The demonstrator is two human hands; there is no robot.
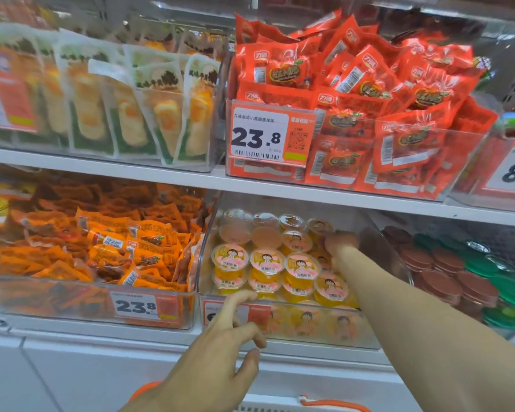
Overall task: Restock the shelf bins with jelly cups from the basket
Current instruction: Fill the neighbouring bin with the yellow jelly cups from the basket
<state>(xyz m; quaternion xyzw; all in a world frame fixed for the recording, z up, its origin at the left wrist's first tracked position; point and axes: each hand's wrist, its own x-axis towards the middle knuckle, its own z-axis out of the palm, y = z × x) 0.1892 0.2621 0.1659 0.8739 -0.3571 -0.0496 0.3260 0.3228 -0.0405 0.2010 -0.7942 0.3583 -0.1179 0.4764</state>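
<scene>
Store shelving is filling the view, with the clear bin (pixel 280 325) of jelly cups (pixel 266 263) sitting at 6 o'clock of the red snack packets (pixel 366 93). Left hand (pixel 220 349) is hooking relaxed fingers over the bin's front rim, holding nothing. Right hand (pixel 341 243) is reaching deep among the cups at the bin's 2 o'clock corner; its grip cannot be determined.

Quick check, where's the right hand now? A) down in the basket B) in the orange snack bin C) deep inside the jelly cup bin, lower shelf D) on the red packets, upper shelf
C: the right hand reaches far back among the jelly cups in the clear bin on the lower shelf.
</scene>
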